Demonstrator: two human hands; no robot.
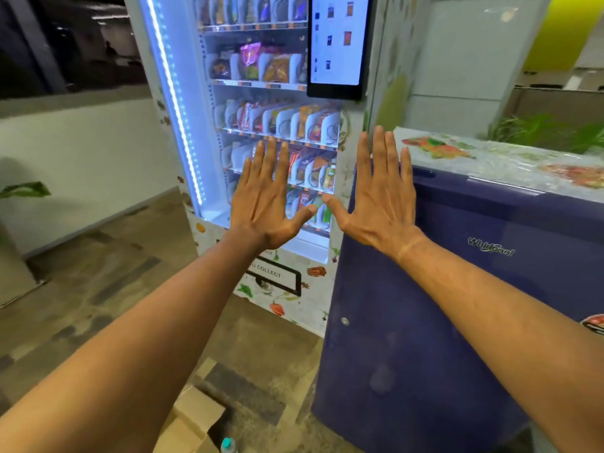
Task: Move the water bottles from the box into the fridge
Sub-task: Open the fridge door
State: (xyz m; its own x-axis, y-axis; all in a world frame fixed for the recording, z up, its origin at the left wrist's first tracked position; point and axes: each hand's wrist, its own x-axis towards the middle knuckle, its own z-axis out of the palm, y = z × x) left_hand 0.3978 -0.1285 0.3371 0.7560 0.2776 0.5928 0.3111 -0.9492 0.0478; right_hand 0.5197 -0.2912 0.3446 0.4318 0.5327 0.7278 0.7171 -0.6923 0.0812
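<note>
A capped water bottle (227, 445) is seen in the cardboard box (192, 420) on the floor (98, 289); the Whirlpool fridge (457, 305) is shut; left hand (266, 204) and right hand (380, 197) are held out, fingers spread, empty.

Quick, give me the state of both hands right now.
Left hand: open, fingers straight and spread, holding nothing.
Right hand: open, fingers straight and spread, holding nothing.

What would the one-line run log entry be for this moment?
hands: left and right open, raised, holding nothing | fridge: door closed | box: on floor, bottle cap showing | transfer: not begun
</note>
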